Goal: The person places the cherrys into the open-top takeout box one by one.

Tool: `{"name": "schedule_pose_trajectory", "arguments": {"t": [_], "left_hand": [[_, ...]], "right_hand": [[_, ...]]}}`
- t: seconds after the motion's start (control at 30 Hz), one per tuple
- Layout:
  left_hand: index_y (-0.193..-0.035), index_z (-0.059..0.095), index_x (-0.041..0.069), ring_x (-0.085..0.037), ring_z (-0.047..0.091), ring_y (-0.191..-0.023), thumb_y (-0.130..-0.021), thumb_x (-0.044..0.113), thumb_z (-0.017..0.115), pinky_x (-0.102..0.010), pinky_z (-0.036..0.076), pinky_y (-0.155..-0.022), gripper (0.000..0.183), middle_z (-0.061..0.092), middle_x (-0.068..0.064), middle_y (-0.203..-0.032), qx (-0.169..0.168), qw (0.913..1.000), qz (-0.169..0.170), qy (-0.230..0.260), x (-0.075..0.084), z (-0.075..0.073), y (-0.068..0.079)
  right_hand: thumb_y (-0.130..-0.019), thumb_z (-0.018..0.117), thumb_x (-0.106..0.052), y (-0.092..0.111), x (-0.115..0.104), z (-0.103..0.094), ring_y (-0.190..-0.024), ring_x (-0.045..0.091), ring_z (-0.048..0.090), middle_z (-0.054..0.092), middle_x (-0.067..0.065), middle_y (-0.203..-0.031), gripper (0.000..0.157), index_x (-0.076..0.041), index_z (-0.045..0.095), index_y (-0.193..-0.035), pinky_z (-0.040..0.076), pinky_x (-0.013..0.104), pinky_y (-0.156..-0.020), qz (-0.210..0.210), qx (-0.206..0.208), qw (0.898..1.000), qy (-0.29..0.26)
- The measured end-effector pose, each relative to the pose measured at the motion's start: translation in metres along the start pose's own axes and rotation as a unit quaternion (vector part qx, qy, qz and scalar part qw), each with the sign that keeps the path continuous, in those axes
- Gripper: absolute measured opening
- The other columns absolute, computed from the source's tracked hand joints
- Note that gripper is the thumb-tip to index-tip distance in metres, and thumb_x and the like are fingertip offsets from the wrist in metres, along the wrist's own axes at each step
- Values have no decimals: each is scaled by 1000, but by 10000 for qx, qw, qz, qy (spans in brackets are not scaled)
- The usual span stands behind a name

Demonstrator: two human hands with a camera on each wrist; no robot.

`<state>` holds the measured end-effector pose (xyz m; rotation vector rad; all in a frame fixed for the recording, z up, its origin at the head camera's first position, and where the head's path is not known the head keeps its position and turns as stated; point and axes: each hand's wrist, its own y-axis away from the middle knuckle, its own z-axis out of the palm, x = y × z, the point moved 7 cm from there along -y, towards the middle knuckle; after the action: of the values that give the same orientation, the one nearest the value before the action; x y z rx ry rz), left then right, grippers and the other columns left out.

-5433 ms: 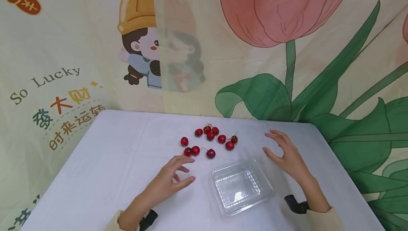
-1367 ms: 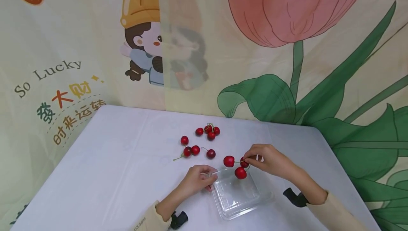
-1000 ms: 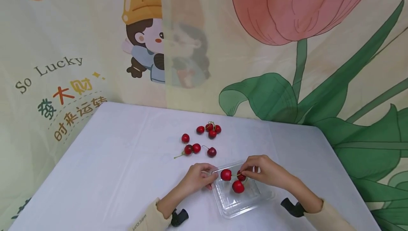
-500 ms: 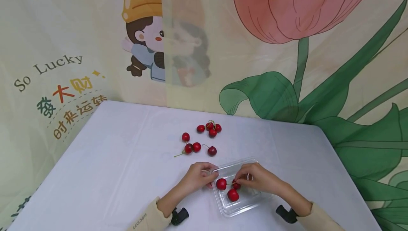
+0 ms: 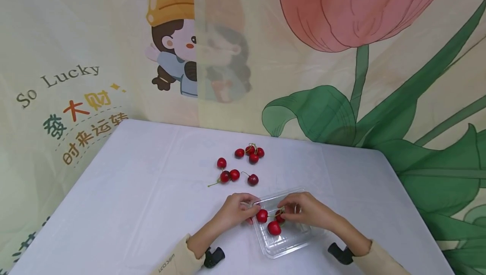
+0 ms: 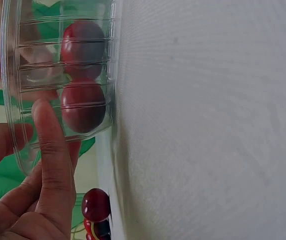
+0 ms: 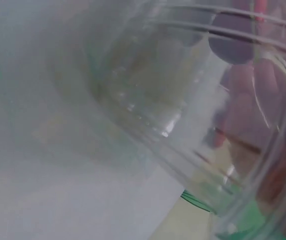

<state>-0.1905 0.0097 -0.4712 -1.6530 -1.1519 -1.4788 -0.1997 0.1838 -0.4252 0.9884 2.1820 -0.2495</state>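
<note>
Centrally in the head view, the clear box point(image 5: 290, 243) stands on the white table point(image 5: 152, 207), three cherries point(image 5: 274, 227) towards its left side. Your left hand point(image 5: 235, 211) grips its far-left corner; your right hand point(image 5: 309, 214) reaches in from the right, though whether it pinches a stem cannot be told. Loose cherries point(image 5: 234, 175) lie beyond the box, some trailing stems point(image 5: 213, 184).

In the left wrist view, two cherries show through the ribbed wall, one of your fingers against its outside. The box is probably light and thin, apt to slide or flex; steady it by the rim.

In the right wrist view, blurred plastic overlies your fingers. Expect smooth, easily bruised cherries; lift gently by the stems, which may snap.
</note>
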Motion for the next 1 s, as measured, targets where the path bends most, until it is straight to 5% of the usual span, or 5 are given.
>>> {"name": "schedule_pose_trajectory", "arguments": {"t": [0.27,0.57,0.8,1.0], "left_hand": [[-116,64,-5,-26,66,-59,-92,16,67,-24,51,-56,32,68,-3,-74,-11,9999,-13,-109,-3,1,-1],[-116,64,-6,-29,67,-60,-92,15,66,-24,51,-55,32,69,-4,-75,10,9999,67,-106,-3,-1,-1],[-115,64,-5,-24,66,-59,-93,15,66,-24,53,-57,31,69,-4,-78,-13,10000,25,-38,-3,-1,0],[-115,64,-6,-21,65,-58,-93,15,65,-21,52,-57,31,68,-3,-80,-55,10000,49,8,-1,0,1]], "right_hand": [[-83,75,-10,5,-4,-14,-69,2,53,60,-9,-76,26,1,69,-106,54,23,-62,-40,292,9995,64],[-81,77,-8,5,-18,-52,-70,3,55,62,-9,-77,25,-2,70,-104,54,24,-63,-387,991,9929,525],[-78,78,-2,-6,-36,-90,-67,4,56,62,-9,-75,24,-3,71,-100,55,25,-60,-951,1689,9765,940],[-80,77,-3,-26,-47,-114,-69,8,57,63,-6,-76,23,-3,71,-102,54,24,-63,-866,1749,9777,777]]}}
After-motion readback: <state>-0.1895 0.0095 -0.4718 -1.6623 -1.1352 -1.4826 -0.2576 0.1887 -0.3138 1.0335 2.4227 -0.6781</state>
